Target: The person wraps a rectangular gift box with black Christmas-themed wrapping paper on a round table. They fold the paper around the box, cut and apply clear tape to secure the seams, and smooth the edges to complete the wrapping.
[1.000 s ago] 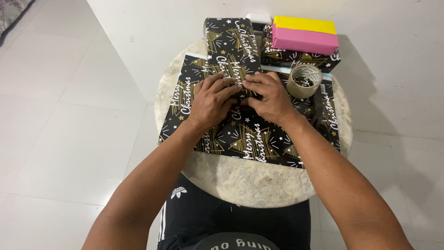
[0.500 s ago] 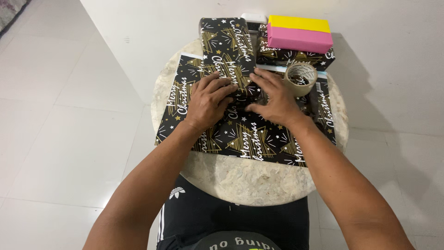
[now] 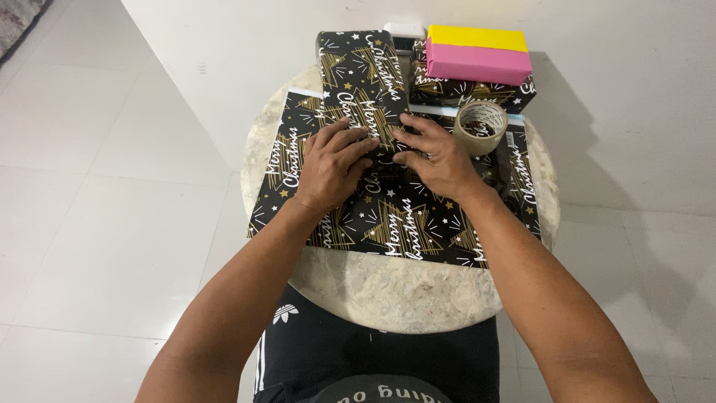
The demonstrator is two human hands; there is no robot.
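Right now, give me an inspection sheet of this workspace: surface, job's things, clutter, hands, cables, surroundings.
Surface: round stone table, mostly covered by a black patterned wrapping sheet.
Job's things: wrapped box lying on the sheet.
Clutter: tape roll; pink and yellow box stacked on another wrapped box.
Hands: left hand and right hand press the paper at the box's near end.
Cables: nothing seen.
Surroundings: white tiled floor, white wall.

Left hand (image 3: 332, 166), right hand (image 3: 438, 159) pressing (fingers spread).

One head-worn view looks steeply down, fairly near, over the round table (image 3: 403, 291), probably seated.
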